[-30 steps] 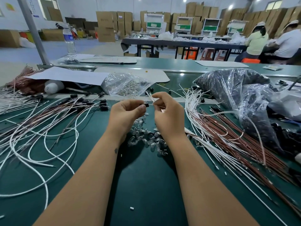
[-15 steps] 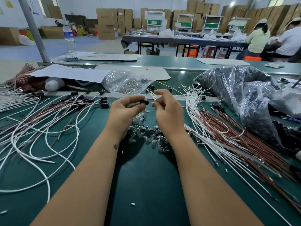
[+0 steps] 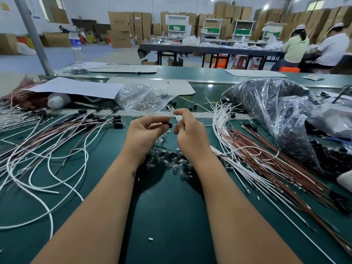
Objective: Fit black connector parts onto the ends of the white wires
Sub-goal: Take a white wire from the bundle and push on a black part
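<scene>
I can read no text, number or brand anywhere in front of me. The water bottle (image 3: 77, 47) at the far left of my bench carries a blue label with white marks on it, too blurred to make out. The stacked cardboard boxes (image 3: 119, 29) across the room have faint dark print on their sides, too small for me to read. On the wall at the upper left hang a yellow sign (image 3: 5, 6) and a small blue one (image 3: 34, 16), both illegible from here.
</scene>
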`<state>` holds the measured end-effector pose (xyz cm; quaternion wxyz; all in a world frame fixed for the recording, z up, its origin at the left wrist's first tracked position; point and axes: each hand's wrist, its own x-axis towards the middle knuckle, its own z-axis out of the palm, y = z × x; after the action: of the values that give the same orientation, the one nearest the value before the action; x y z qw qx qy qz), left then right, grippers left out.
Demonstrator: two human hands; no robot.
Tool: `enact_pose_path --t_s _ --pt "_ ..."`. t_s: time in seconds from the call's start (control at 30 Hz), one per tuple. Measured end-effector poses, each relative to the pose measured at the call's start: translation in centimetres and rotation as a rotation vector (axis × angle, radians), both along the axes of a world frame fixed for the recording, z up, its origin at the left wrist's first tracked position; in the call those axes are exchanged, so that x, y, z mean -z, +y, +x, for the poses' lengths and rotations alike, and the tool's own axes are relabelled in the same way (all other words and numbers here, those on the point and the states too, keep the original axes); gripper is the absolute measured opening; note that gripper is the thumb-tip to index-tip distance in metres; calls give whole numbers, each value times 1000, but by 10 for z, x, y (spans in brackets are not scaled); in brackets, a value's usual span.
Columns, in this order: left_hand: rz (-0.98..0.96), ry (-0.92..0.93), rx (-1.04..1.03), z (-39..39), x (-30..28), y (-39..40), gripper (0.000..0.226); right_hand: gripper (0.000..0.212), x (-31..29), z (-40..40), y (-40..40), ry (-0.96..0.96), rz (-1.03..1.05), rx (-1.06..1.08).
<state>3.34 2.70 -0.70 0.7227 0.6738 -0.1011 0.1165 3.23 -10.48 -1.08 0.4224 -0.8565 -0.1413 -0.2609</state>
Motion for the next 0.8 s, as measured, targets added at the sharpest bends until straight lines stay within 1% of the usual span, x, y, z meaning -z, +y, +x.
enact_pose_path --t_s 0.1,0.23,0.33,0.4,0.57,0.67,0.8 --pt "-16 5 -2 0 0 1 25 40 -1 -2 2 7 -12 -8" --pt "-62 21 -20 1 1 1 19 21 -3 -3 7 -18 69 11" --pt "-97 32 -10 2 1 1 17 9 -4 -2 7 -24 88 41" --pt "-95 30 -6 3 1 2 16 5 -4 -1 5 -38 77 66" --pt "-76 -11 -10 4 2 3 20 7 -5 0 4 -107 -13 85" --pt "-78 -16 -10 4 3 4 21 10 -5 0 5 -86 -62 79" --pt "-50 -16 -13 5 5 2 19 12 -2 0 6 -52 -77 91"
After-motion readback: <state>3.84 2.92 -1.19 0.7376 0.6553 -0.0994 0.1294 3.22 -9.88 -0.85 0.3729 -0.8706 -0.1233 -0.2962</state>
